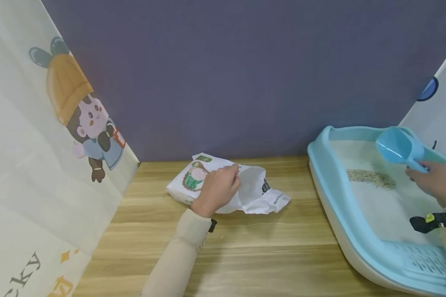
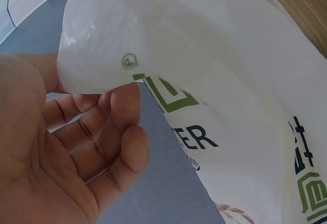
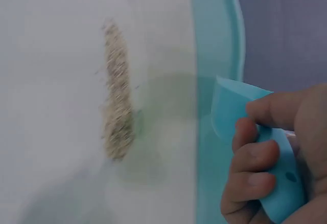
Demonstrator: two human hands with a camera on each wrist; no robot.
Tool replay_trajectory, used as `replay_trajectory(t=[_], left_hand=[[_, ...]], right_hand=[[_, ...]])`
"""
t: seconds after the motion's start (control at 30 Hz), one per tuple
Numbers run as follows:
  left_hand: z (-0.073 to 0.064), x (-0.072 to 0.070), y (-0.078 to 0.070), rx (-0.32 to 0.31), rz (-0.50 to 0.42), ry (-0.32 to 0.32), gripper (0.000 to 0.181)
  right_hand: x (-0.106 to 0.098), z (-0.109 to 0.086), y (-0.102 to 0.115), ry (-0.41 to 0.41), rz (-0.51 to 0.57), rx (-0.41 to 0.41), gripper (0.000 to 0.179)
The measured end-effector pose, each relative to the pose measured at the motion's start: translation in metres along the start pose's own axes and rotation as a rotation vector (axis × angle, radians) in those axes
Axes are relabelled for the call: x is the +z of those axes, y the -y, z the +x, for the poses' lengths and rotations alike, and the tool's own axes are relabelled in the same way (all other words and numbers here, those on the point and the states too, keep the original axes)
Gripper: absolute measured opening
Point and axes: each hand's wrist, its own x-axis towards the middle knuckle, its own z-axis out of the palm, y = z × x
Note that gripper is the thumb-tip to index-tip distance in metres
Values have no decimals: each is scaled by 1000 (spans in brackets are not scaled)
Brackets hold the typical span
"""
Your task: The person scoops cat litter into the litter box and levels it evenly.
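On the wooden surface a white printed bag lies on its side, its torn mouth facing right. My left hand pinches the raised edge of that mouth; in the left wrist view the bag's film is caught at the thumb, with the other fingers loosely bent. My right hand grips the handle of a light blue scoop above the litter box, on its far right side. Under the scoop, a narrow strip of beige litter granules lies on the box's white floor.
The litter box has a high blue rim and a slotted step at its front right. A dark blue-grey wall stands behind. Panels with cartoon prints close off the left and right sides.
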Motion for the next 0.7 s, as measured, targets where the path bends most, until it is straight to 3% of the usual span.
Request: replay_trajectory(t=[0.17, 0.5, 0.7], left_hand=[[1, 0, 0, 7, 3, -4, 25], [3, 2, -1, 20, 12, -20, 25], [1, 4, 0, 20, 19, -38, 24]], right_hand=[[-7, -15, 34, -32, 10, -38, 57], [-6, -67, 128, -72, -104, -298, 58], [0, -89, 179, -33, -38, -365, 56]])
